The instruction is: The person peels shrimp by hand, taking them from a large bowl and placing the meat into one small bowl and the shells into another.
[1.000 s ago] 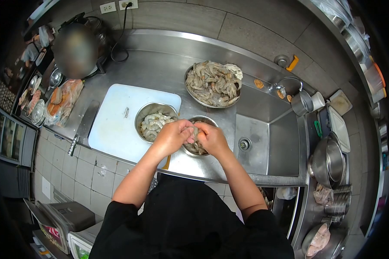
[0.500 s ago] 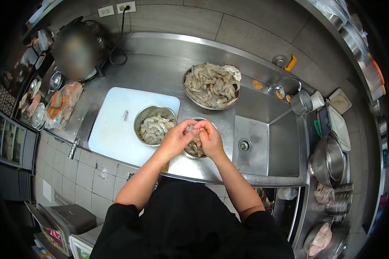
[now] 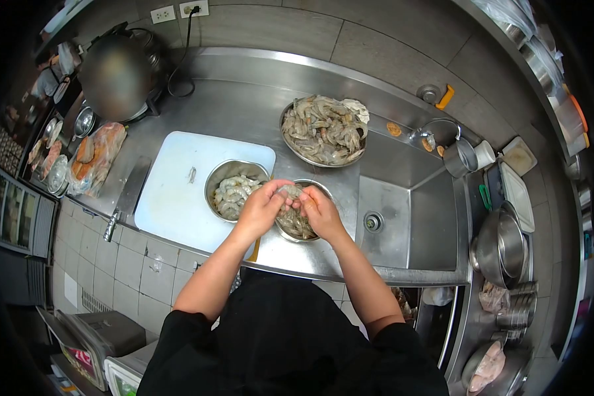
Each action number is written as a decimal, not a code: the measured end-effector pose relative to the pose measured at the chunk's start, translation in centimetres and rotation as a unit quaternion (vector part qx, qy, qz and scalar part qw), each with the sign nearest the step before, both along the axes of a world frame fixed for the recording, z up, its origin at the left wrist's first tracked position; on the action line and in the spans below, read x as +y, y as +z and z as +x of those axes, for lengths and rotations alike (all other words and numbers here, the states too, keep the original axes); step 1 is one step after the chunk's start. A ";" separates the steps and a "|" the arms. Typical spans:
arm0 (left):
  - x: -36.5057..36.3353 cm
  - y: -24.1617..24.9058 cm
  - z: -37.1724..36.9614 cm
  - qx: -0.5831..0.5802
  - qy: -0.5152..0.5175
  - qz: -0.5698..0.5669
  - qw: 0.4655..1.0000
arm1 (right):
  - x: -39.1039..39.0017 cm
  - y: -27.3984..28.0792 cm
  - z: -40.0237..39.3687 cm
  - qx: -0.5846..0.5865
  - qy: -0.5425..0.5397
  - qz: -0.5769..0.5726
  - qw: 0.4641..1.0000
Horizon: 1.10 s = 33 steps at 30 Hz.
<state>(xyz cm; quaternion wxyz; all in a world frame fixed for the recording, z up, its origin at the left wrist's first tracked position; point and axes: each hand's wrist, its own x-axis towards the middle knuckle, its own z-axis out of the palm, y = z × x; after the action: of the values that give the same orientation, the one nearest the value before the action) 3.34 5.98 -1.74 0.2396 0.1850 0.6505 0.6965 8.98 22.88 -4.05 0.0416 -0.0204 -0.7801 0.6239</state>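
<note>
My left hand point(image 3: 266, 206) and my right hand point(image 3: 318, 210) meet over a steel bowl point(image 3: 298, 231) of grey shrimp and shells. Between their closed fingers is a shrimp point(image 3: 290, 191), partly hidden by the fingertips. Just left of my left hand, a second steel bowl point(image 3: 209, 188) holds peeled shrimp point(image 3: 234, 197) and rests at the right edge of a white cutting board point(image 3: 171, 191). Farther back, a large bowl is heaped with unpeeled shrimp point(image 3: 323, 129).
The sink point(image 3: 389, 251) lies to the right, with a faucet and a steel pot point(image 3: 460, 158) behind it. A knife point(image 3: 133, 191) lies left of the board, beside a bag of orange food point(image 3: 99, 158). Steel bowls point(image 3: 501, 244) are stacked at the far right.
My fingers have moved slightly apart, and more of the shrimp between them shows. My left hand has turned a little, with its fingers shifted left.
</note>
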 end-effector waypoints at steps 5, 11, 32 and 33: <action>0.2 -0.7 0.2 0.008 0.038 0.025 0.999 | -0.7 -0.7 0.0 0.035 -0.020 -0.049 0.998; -0.3 1.2 0.6 0.022 0.052 -0.028 0.998 | -1.6 0.1 0.3 0.011 -0.032 -0.105 0.994; -4.9 0.6 -1.4 0.245 0.154 -0.113 0.951 | 1.1 0.4 1.0 0.073 -0.077 0.227 0.968; -5.5 1.8 -1.9 0.283 0.144 -0.224 0.921 | 0.6 0.7 0.9 0.088 -0.043 0.302 0.948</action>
<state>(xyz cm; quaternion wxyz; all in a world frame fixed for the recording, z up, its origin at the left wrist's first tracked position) 1.47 0.44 0.11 -0.0224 0.2204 0.8499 0.4781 9.90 23.47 -3.39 0.1416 0.0146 -0.9234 0.3565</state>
